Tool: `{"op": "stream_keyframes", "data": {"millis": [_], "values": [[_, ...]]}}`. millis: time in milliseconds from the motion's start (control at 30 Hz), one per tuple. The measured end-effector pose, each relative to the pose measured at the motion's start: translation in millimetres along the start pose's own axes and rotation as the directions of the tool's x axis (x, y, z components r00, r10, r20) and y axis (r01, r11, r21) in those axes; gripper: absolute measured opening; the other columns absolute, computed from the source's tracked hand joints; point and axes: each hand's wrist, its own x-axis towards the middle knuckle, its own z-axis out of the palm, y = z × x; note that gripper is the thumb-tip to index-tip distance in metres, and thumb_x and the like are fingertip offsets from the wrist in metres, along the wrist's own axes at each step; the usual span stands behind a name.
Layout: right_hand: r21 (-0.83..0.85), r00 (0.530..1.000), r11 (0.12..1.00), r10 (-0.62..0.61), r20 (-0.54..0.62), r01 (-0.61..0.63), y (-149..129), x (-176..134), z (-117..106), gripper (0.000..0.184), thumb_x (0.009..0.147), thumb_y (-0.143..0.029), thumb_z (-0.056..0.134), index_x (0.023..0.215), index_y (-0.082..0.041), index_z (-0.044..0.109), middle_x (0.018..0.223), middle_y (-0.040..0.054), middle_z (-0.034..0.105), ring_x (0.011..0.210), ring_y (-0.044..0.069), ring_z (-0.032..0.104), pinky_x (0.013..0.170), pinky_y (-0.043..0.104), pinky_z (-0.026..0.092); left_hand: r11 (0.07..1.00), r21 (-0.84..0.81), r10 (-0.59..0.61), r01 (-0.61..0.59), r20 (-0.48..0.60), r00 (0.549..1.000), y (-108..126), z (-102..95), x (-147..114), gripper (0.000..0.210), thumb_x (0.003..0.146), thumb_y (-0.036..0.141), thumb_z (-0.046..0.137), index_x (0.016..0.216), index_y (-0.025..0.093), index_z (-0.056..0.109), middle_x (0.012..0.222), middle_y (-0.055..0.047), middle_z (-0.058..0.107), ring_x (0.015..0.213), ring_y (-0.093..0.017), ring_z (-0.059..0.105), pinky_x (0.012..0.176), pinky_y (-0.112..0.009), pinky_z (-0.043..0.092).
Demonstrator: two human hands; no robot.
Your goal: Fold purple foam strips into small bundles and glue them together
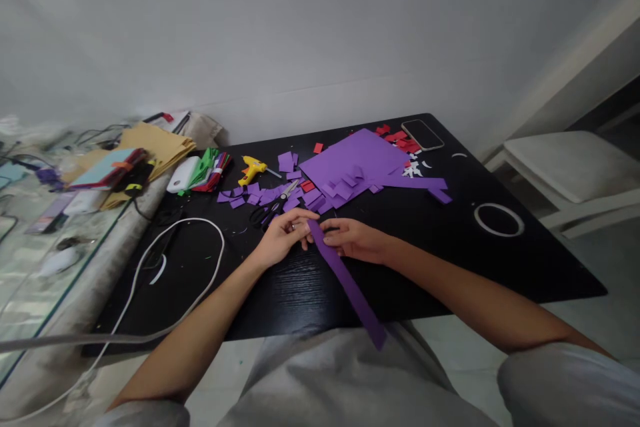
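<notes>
A long purple paper strip (pixel 347 279) runs from between my hands down over the table's front edge toward my lap. My left hand (pixel 286 236) pinches its upper end, thumb on top. My right hand (pixel 354 239) is closed on the strip's right side, just below that end. Beyond my left hand lie black-handled scissors (pixel 274 205), resting among small cut purple pieces (pixel 254 195). A large purple sheet (pixel 357 159) lies behind my hands, with more small pieces and another strip (pixel 415 182) on and beside it.
A yellow glue gun (pixel 253 170) lies behind the scissors. Red scraps (pixel 400 140) and a phone (pixel 423 134) are at the back right. A white cable (pixel 220 240) loops across the table's left. Folders and envelopes (pixel 155 147) pile up at far left; a white chair (pixel 575 163) stands right.
</notes>
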Motion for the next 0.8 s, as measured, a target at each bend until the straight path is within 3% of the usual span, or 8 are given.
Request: {"op": "stream_keyframes", "data": {"millis": [167, 300, 433, 600, 800], "values": [[-0.147, 0.956, 0.97, -0.221, -0.193, 0.195, 8, 4, 2, 0.049, 0.064, -0.021, 0.088, 0.103, -0.018, 0.058, 0.079, 0.0004, 0.072, 0.07, 0.015, 0.069, 0.065, 0.026, 0.055, 0.993, -0.074, -0.098, 0.095, -0.041, 0.994, -1, 4.1, 0, 0.045, 0.088, 0.049, 0.066, 0.113, 0.013, 0.059, 0.068, -0.001, 0.066, 0.058, -0.014, 0.066, 0.055, -0.026, 0.057], [-0.264, 0.915, 0.929, -0.323, -0.24, 0.259, 15, 5, 6, 0.058, 0.063, -0.02, 0.088, 0.111, -0.02, 0.055, 0.073, -0.0043, 0.068, 0.065, 0.014, 0.067, 0.065, 0.029, 0.058, 0.99, -0.034, -0.138, 0.136, -0.073, 0.988, -3, 9.3, -1, 0.046, 0.081, 0.046, 0.075, 0.11, 0.015, 0.057, 0.064, 0.003, 0.063, 0.053, -0.012, 0.063, 0.053, -0.023, 0.053], [-0.288, 0.909, 0.923, -0.33, -0.255, 0.255, 17, 7, 7, 0.049, 0.067, -0.025, 0.085, 0.107, -0.019, 0.057, 0.074, -0.0028, 0.069, 0.067, 0.015, 0.069, 0.066, 0.03, 0.06, 0.99, 0.001, -0.14, 0.141, -0.101, 0.985, -5, 11.7, -1, 0.041, 0.074, 0.041, 0.082, 0.094, 0.015, 0.058, 0.061, 0.005, 0.063, 0.051, -0.01, 0.06, 0.053, -0.021, 0.049], [-0.357, 0.916, 0.905, -0.327, -0.233, 0.233, 13, 7, 7, 0.03, 0.074, -0.034, 0.079, 0.092, -0.016, 0.063, 0.072, 0.0008, 0.07, 0.066, 0.015, 0.069, 0.06, 0.027, 0.059, 0.991, 0.016, -0.128, 0.132, -0.165, 0.978, -4, 8.6, 3, 0.037, 0.073, 0.041, 0.082, 0.088, 0.014, 0.061, 0.059, 0.005, 0.061, 0.05, -0.009, 0.057, 0.054, -0.021, 0.045], [-0.342, 0.924, 0.916, -0.298, -0.237, 0.208, 14, 8, 8, 0.035, 0.066, -0.035, 0.087, 0.083, -0.014, 0.066, 0.07, 0.0012, 0.068, 0.062, 0.014, 0.067, 0.06, 0.027, 0.058, 0.988, -0.009, -0.155, 0.156, -0.198, 0.968, -7, 9.0, 5, 0.035, 0.077, 0.047, 0.076, 0.077, 0.014, 0.064, 0.058, 0.005, 0.056, 0.051, -0.008, 0.049, 0.053, -0.02, 0.038]]}}
